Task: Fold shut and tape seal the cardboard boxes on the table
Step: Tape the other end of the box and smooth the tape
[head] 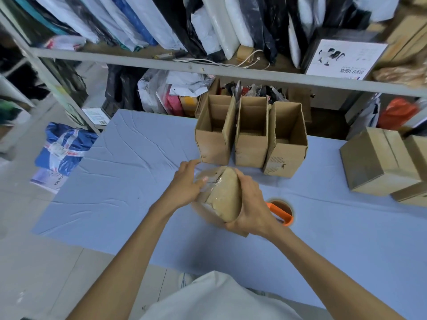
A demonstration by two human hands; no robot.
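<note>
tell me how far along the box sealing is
Done: at least two closed boxes sit at the right edge of the table. In hand: the right hand grips a box with shiny tape on it, the left hand presses its side; the tape dispenser lies beside it. Left: three open boxes stand behind, flaps up.

3 open boxes [213,146] [251,146] [285,158], 3 closed boxes [225,197] [379,160] [416,146] (one blurred), 1 tape roll [283,206].
</note>
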